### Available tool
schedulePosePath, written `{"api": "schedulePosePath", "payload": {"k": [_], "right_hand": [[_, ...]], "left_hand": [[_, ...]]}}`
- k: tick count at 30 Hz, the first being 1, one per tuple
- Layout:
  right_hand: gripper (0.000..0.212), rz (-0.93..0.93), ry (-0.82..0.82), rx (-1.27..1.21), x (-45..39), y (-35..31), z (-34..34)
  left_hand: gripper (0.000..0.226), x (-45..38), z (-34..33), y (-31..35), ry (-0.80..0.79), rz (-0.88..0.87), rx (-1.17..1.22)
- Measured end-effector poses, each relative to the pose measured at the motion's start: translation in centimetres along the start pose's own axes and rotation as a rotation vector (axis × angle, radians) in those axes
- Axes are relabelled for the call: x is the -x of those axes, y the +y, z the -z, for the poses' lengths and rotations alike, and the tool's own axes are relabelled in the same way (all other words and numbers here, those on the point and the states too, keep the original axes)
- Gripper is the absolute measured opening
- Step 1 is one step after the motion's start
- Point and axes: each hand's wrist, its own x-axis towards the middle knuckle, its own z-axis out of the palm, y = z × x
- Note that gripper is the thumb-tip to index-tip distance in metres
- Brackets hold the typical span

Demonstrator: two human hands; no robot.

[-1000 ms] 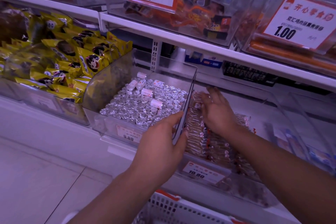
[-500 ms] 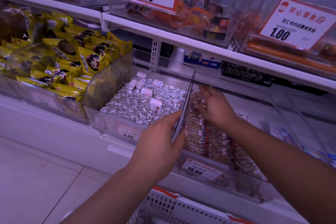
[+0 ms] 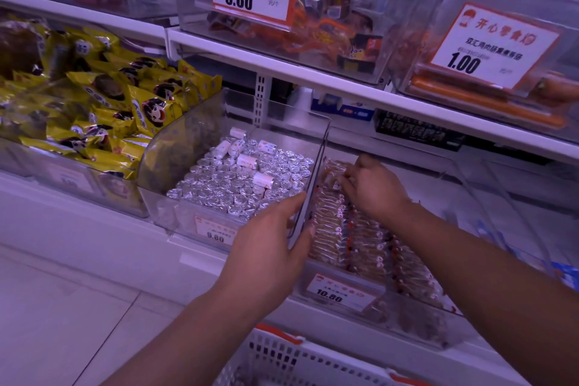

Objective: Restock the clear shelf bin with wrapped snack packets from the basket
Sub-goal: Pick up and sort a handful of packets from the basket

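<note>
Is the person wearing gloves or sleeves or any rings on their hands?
No gloves. The left hand and the right hand are both bare, and both forearms are bare as far as the picture shows, with no sleeve in view. I see no ring, watch or bracelet, though the dim purple light could hide something small.

Right hand [image 3: 374,189] changed: a second ago it lay flat, fingers spread over the packets [image 3: 354,235] mid-bin; then it drew toward the bin's back-left corner, and now its fingers are curled, pinching a packet at the top of the row just beside the divider [image 3: 313,178]. The wrist has lifted off the row, so more packets show in front of it. The view dipped slightly, so more of the basket [image 3: 300,357] shows at the bottom edge, and the price tags sit lower in frame.
</note>
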Motion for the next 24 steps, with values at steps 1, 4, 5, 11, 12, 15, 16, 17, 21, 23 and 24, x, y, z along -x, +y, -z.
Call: {"api": "schedulePosePath", "payload": {"k": [1, 4, 5, 11, 12, 15, 16, 17, 21, 23, 24], "right_hand": [[0.038, 0.02, -0.012, 0.01, 0.1, 0.2, -0.1], [0.033, 0.01, -0.036, -0.011, 0.5, 0.9, -0.4], [0.029, -0.012, -0.011, -0.044, 0.6, 1.1, -0.5], [0.013, -0.108, 0.052, -0.358, -0.2, 0.5, -0.5], [0.013, -0.115, 0.052, -0.348, -0.3, 0.3, -0.6], [0.024, -0.147, 0.064, -0.249, -0.2, -0.3, -1.2], [0.029, -0.142, 0.05, -0.21, -0.2, -0.5, -1.4], [0.034, -0.124, 0.035, -0.164, -0.1, -0.6, -1.6], [0.057, -0.033, 0.046, 0.046, -0.1, -0.2, -1.7], [0.06, -0.05, 0.058, 0.045, 0.0, 0.1, -1.6], [0.061, -0.063, 0.057, 0.018, 0.1, 0.3, -1.5]], "left_hand": [[0.043, -0.1, 0.0, 0.0, 0.002, 0.002, -0.004], [0.044, -0.2, -0.1, -0.1, 0.002, 0.005, -0.002], [0.044, -0.2, -0.1, -0.2, 0.0, 0.006, -0.001], [0.042, -0.1, -0.1, 0.0, 0.019, -0.001, 0.009], [0.042, -0.1, -0.1, 0.0, 0.024, -0.002, 0.013], [0.041, -0.1, -0.1, 0.1, 0.025, -0.002, 0.024], [0.041, -0.1, -0.1, 0.1, 0.025, -0.005, 0.025], [0.041, 0.0, -0.1, 0.1, 0.024, -0.008, 0.025], [0.043, 0.0, -0.1, -0.1, 0.014, -0.009, 0.026], [0.043, 0.0, -0.1, -0.2, 0.006, -0.006, 0.029], [0.044, 0.0, -0.1, -0.2, 0.003, -0.004, 0.029]]}}
